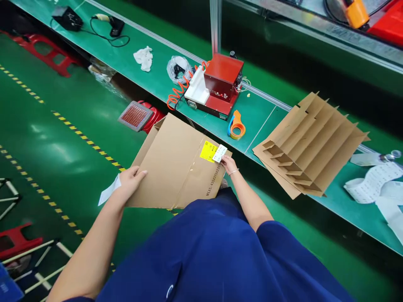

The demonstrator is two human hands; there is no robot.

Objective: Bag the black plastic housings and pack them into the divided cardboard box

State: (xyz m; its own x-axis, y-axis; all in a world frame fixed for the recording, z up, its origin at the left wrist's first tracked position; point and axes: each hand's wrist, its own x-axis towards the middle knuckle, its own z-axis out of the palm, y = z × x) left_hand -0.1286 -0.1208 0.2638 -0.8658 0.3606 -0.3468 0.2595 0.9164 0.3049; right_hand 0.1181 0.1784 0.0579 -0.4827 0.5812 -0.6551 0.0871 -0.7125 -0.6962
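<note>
A brown cardboard box [170,163] is tilted in front of my body, with printed measurements and a yellow label [207,151] on its face. At the box's left edge my left hand [130,182] is closed, thumb over the cardboard. A white paper sheet [109,191] sticks out behind that hand; how it is held is hidden. My right hand [228,164] pinches a small white label [219,153] with printed text, over the right edge of the yellow one. I cannot tell whether the white label is stuck to the box.
On the green workbench [261,121] stand a red machine [223,77], an orange tape dispenser [236,126] and a cardboard divider [310,147]. A label roll [362,188] lies at the right. Red stools [154,115] and a pipe frame [40,268] are on the left.
</note>
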